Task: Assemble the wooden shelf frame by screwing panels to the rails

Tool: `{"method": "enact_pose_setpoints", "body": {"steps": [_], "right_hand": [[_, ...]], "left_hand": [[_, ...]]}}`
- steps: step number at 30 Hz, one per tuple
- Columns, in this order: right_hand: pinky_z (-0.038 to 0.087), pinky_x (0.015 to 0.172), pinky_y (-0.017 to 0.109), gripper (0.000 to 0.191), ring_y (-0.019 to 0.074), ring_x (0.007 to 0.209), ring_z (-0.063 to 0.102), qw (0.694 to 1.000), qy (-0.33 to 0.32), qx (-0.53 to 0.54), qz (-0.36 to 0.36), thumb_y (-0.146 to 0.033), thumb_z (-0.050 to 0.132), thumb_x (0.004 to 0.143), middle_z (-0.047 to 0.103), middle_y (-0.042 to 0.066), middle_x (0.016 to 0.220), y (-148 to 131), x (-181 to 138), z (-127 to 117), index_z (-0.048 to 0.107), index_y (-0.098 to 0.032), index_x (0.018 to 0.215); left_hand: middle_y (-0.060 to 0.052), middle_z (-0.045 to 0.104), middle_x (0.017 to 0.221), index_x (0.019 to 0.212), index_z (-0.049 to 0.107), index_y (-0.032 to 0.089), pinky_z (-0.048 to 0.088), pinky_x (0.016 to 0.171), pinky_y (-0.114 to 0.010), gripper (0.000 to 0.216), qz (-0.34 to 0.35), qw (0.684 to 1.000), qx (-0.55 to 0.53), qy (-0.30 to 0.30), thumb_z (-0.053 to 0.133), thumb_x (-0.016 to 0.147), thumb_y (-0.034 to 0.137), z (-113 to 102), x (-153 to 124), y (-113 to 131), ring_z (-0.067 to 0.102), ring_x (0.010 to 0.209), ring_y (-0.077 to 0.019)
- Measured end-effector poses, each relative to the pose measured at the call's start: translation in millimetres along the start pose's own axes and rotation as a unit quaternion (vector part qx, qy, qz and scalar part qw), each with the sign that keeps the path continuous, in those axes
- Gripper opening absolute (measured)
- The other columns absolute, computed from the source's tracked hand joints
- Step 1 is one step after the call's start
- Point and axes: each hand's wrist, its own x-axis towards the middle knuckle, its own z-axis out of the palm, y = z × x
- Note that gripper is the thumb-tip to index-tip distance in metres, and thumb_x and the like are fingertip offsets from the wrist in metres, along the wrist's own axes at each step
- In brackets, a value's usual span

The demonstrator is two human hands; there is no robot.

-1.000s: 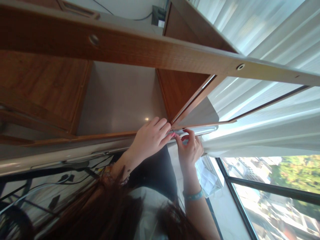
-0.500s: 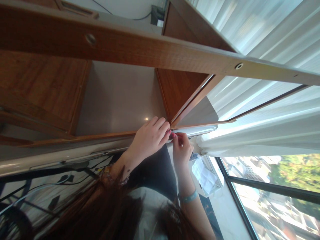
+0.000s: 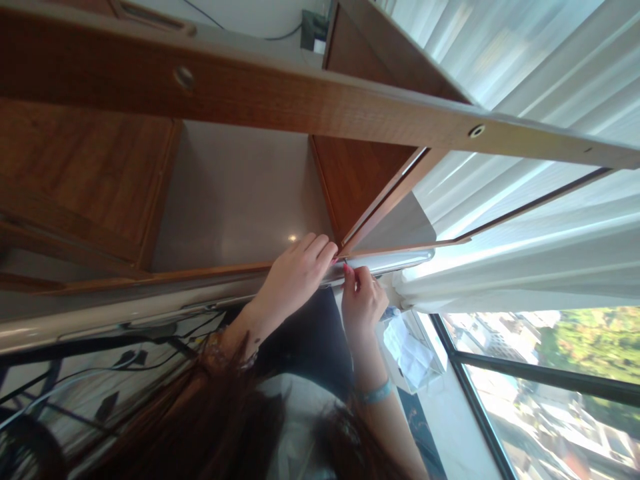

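Note:
A wooden shelf frame [image 3: 380, 115] lies over a pale grey desktop [image 3: 240, 193]. My left hand [image 3: 297, 277] is closed at the frame's near wooden strip [image 3: 215, 272], its curled fingers over the strip beside the corner where an upright panel [image 3: 357, 180] meets it. Just to the right, below the same joint, my right hand [image 3: 364, 300] is closed, thumb and forefinger together close to the strip. A tiny dark bit shows between the two hands at the joint, too small to name. Whatever lies in the right fingertips is hidden.
White curtains [image 3: 550, 220] hang at the right, beside a window [image 3: 540, 373]. Papers [image 3: 407, 350] lie below the desk edge. Cables [image 3: 120, 363] run under the desk at the left. Another wooden panel [image 3: 80, 173] stands at the frame's left.
My right hand has drawn slightly down, its fingertips now farther from the left hand's. My left hand has shifted a little left along the strip.

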Motion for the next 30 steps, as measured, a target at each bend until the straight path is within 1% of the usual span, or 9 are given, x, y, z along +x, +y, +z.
{"method": "enact_pose_setpoints", "body": {"steps": [5, 8, 11, 14, 17, 20, 23, 26, 30], "right_hand": [[0.029, 0.059, 0.028, 0.046, 0.0164, 0.059, 0.054, 0.999, -0.026, 0.021, -0.006, -0.043, 0.031, 0.103, 0.059, 0.003, 0.059, -10, -3, 1, 0.050, -0.021, 0.067], [0.034, 0.059, 0.027, 0.044, 0.0147, 0.057, 0.055, 0.985, -0.060, 0.147, 0.070, -0.044, 0.031, 0.102, 0.060, 0.001, 0.060, -23, -6, 1, 0.050, -0.021, 0.069], [0.039, 0.059, 0.025, 0.046, 0.0135, 0.057, 0.055, 0.945, -0.078, 0.283, 0.147, -0.048, 0.032, 0.101, 0.060, 0.000, 0.061, -34, -5, -1, 0.052, -0.021, 0.069], [0.040, 0.059, 0.025, 0.049, 0.0130, 0.056, 0.051, 0.881, -0.116, 0.418, 0.190, -0.052, 0.036, 0.098, 0.055, -0.001, 0.059, -39, -1, -6, 0.051, -0.021, 0.065], [0.034, 0.051, 0.024, 0.046, 0.0113, 0.052, 0.042, 0.785, -0.175, 0.541, 0.247, -0.055, 0.044, 0.094, 0.047, -0.002, 0.056, -38, 3, -11, 0.047, -0.021, 0.062], [0.023, 0.046, 0.023, 0.044, 0.0094, 0.048, 0.026, 0.699, -0.218, 0.617, 0.289, -0.054, 0.051, 0.089, 0.032, -0.006, 0.053, -37, 9, -14, 0.038, -0.022, 0.061], [0.018, 0.044, 0.024, 0.041, 0.0099, 0.047, 0.010, 0.633, -0.262, 0.664, 0.299, -0.055, 0.049, 0.089, 0.017, -0.009, 0.054, -35, 13, -16, 0.034, -0.024, 0.066], [0.017, 0.043, 0.024, 0.040, 0.0108, 0.048, 0.006, 0.625, -0.285, 0.663, 0.298, -0.059, 0.048, 0.087, 0.012, -0.010, 0.056, -33, 15, -16, 0.033, -0.025, 0.071], [0.020, 0.045, 0.024, 0.047, 0.0109, 0.048, 0.011, 0.653, -0.283, 0.641, 0.288, -0.061, 0.042, 0.091, 0.015, -0.009, 0.054, -30, 12, -10, 0.026, -0.025, 0.065]], "left_hand": [[-0.005, 0.058, 0.089, 0.093, 0.055, 0.016, 0.043, 0.074, -0.034, 0.006, 0.006, 1.000, -0.002, -0.025, 0.051, 0.095, 0.020, -1, -1, 0, 0.054, 0.087, -0.0221], [-0.005, 0.058, 0.089, 0.092, 0.055, 0.017, 0.043, 0.073, -0.034, 0.007, 0.010, 1.000, -0.002, -0.024, 0.051, 0.095, 0.020, -1, -1, 0, 0.054, 0.086, -0.0222], [-0.005, 0.058, 0.089, 0.091, 0.055, 0.017, 0.042, 0.071, -0.033, 0.007, 0.011, 1.000, -0.003, -0.015, 0.050, 0.095, 0.020, -1, -1, 0, 0.054, 0.086, -0.0220], [-0.005, 0.057, 0.088, 0.090, 0.054, 0.017, 0.041, 0.070, -0.033, 0.009, 0.014, 1.000, -0.004, -0.011, 0.048, 0.096, 0.019, -2, 0, 0, 0.054, 0.085, -0.0221], [-0.006, 0.057, 0.087, 0.090, 0.054, 0.017, 0.041, 0.070, -0.034, 0.017, 0.021, 1.000, -0.014, -0.010, 0.043, 0.099, 0.027, -4, -1, 1, 0.053, 0.084, -0.0227], [-0.006, 0.058, 0.090, 0.102, 0.054, 0.015, 0.041, 0.072, -0.035, 0.027, 0.023, 0.999, -0.040, -0.004, 0.040, 0.099, 0.039, -6, -2, 0, 0.052, 0.087, -0.0236], [-0.006, 0.058, 0.090, 0.102, 0.053, 0.016, 0.040, 0.073, -0.034, 0.023, 0.024, 0.998, -0.055, -0.004, 0.039, 0.100, 0.035, -5, -3, 0, 0.052, 0.087, -0.0226], [-0.006, 0.057, 0.089, 0.093, 0.056, 0.018, 0.039, 0.070, -0.034, 0.022, 0.028, 0.999, -0.037, -0.027, 0.038, 0.100, 0.029, -5, -3, 0, 0.051, 0.086, -0.0224], [-0.006, 0.057, 0.090, 0.093, 0.059, 0.020, 0.038, 0.070, -0.035, 0.026, 0.031, 0.998, -0.027, -0.042, 0.038, 0.100, 0.034, -6, -1, 2, 0.051, 0.088, -0.0230]]}}
